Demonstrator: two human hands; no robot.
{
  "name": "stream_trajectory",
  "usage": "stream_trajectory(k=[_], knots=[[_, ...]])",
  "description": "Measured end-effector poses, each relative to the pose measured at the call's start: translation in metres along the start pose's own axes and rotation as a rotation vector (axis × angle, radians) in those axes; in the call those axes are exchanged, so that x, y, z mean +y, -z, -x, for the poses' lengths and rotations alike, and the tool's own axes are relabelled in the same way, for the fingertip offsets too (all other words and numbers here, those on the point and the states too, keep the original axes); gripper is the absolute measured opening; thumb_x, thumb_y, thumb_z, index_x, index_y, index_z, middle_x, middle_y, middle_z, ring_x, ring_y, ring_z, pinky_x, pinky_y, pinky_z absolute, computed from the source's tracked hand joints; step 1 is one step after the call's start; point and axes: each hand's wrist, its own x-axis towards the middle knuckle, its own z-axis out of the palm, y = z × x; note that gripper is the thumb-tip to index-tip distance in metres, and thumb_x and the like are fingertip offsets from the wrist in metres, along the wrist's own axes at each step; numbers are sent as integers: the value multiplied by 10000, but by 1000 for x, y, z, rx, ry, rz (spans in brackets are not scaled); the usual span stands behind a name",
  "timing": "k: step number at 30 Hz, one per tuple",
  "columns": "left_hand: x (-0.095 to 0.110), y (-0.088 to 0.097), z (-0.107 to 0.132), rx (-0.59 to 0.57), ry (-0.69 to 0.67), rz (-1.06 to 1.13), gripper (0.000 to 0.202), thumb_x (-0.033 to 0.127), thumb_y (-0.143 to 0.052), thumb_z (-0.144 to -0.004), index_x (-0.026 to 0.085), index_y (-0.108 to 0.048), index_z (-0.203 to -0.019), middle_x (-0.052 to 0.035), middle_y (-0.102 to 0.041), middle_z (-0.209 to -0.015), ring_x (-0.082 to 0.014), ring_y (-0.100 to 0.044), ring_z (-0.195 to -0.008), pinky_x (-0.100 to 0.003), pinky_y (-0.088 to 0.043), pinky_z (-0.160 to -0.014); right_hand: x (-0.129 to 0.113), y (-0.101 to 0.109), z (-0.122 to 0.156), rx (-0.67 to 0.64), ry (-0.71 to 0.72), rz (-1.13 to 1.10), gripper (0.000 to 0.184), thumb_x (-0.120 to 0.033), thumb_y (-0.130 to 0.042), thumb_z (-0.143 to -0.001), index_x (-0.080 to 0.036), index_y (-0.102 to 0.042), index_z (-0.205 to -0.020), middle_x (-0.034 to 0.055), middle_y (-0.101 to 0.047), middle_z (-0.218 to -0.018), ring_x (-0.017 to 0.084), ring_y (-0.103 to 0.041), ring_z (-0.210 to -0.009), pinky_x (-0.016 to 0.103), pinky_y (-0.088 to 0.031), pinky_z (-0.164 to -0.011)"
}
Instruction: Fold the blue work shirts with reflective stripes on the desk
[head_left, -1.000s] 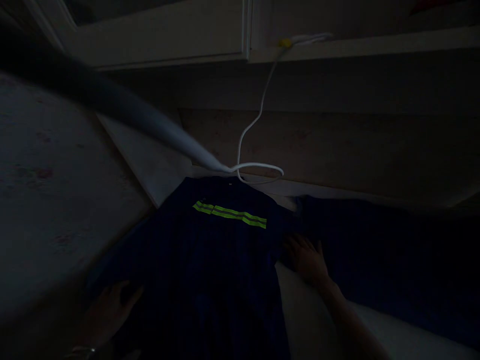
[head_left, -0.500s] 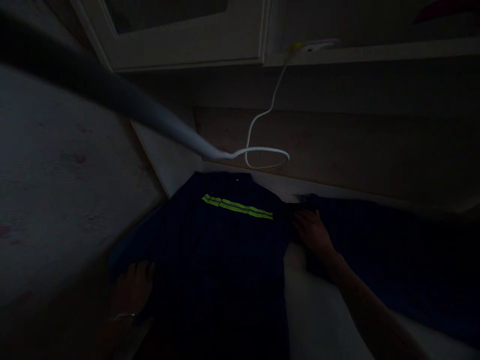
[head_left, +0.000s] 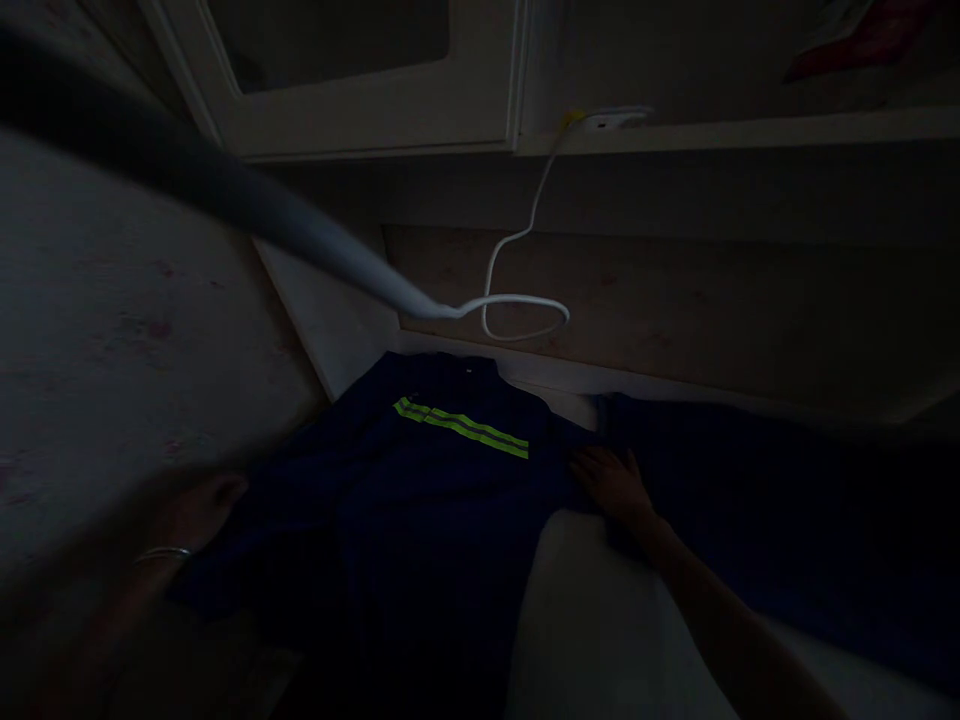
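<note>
A dark navy garment (head_left: 420,520) with a yellow-green reflective stripe (head_left: 461,428) lies spread on a white surface (head_left: 600,620) in very dim light. My right hand (head_left: 611,482) rests flat on the garment's right side, fingers stretched out, beside the stripe's right end. My left hand (head_left: 196,510), with a bracelet on its wrist, sits at the garment's left edge; it is blurred and its fingers look curled at the cloth, though I cannot see a grip.
A white cord (head_left: 517,300) loops down from a plug (head_left: 611,122) on a ledge to a pale tube (head_left: 300,235) crossing from the upper left. Cabinet doors (head_left: 360,90) stand behind. More dark cloth (head_left: 787,520) lies to the right.
My left hand has moved up and out to the left along the garment's edge. The garment's lower right side has shifted left, baring more white surface. My right hand stays on the cloth.
</note>
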Motion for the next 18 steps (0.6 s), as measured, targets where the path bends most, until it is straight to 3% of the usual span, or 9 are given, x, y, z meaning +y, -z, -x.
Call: stream_trajectory(k=[2, 4, 7, 9, 12, 18], knots=[[-11, -10, -11, -89, -32, -18, 254, 350, -503, -687, 198, -684, -781, -64, -737, -817, -315, -698, -912, -478, -511, -919, -2, 2, 1, -61, -5, -18, 452, -457, -289, -1010, -322, -538, -1363, 32, -516, -1449, 268, -429, -1345, 699, -74, -1122], [-21, -24, -15, -89, -48, -2, 195, 305, -518, -588, 213, -654, -695, -92, -737, -771, -352, -699, -885, -514, -517, -903, -1, 2, 2, -97, -19, -32, 479, -482, -280, -1007, -317, -502, -1398, 28, -463, -1494, 261, -379, -1387, 685, -53, -1133], [-23, -39, -12, 9, -25, 69, 227, 347, -476, -656, 244, -650, -761, -63, -752, -822, -328, -703, -883, -510, -533, -892, 0, 1, 1, -144, -30, -36, 535, -529, -275, -994, -305, -438, -1451, 30, -388, -1543, 266, -296, -1436, 674, -18, -1139], [-11, -43, -5, 71, -24, 98, 265, 411, -435, -751, 272, -640, -843, -14, -751, -870, -299, -698, -909, -503, -531, -911, -1, 0, -2, -177, -43, -26, 572, -548, -258, -989, -296, -380, -1487, 39, -332, -1571, 280, -244, -1458, 688, 6, -1129], [29, -46, 9, 123, -146, 156, 323, 507, -441, -807, 270, -618, -938, -29, -732, -994, -286, -676, -984, -493, -496, -987, -4, 1, -9, -214, -60, 0, 581, -524, -243, -993, -278, -328, -1513, 55, -278, -1591, 302, -212, -1467, 723, 52, -1097], [155, -66, 10, 157, -528, 198, 554, 568, -414, -857, 153, -593, -1178, -150, -629, -1243, -305, -586, -1170, -472, -424, -1080, -11, 10, -30, -243, -47, -8, 563, -462, -270, -990, -262, -339, -1512, 70, -288, -1587, 295, -236, -1460, 690, 44, -1118]])
